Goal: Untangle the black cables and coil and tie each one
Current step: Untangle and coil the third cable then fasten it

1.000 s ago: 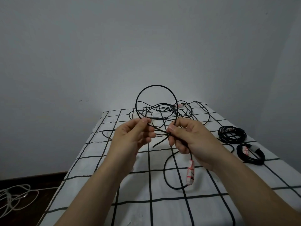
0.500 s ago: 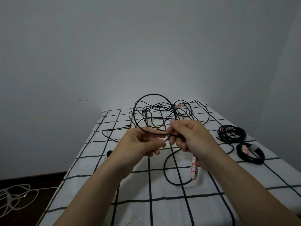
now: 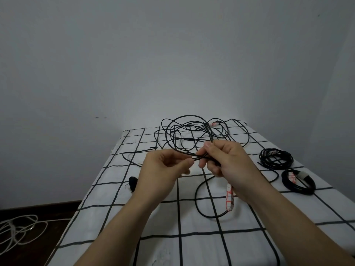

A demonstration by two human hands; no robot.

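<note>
The chief risk is that the loop point(image 3: 192, 116) raised between the hands picks up strands of the tangle point(image 3: 194, 129) behind it; it stands right over that heap at the far end of the sheet point(image 3: 192, 217), and a pull toward the body would likely tighten a snag rather than free the cable. A second risk is slack: the tagged end point(image 3: 230, 196) hangs below the right hand point(image 3: 232, 166) and the cable trails in a curve on the sheet, so it could catch a turn as more are laid; a loose pinch would let the loop spring open. The left hand point(image 3: 163, 173) pinches the cable between thumb and forefinger, its other fingers loosely curled beneath; the right hand has its fingers curled round the strands, thumb and forefinger closed on them just beside the left's pinch; how many strands it holds I cannot quite tell. A far coil point(image 3: 275, 159) and a near coil point(image 3: 298, 182) lie well apart on the right.
</note>
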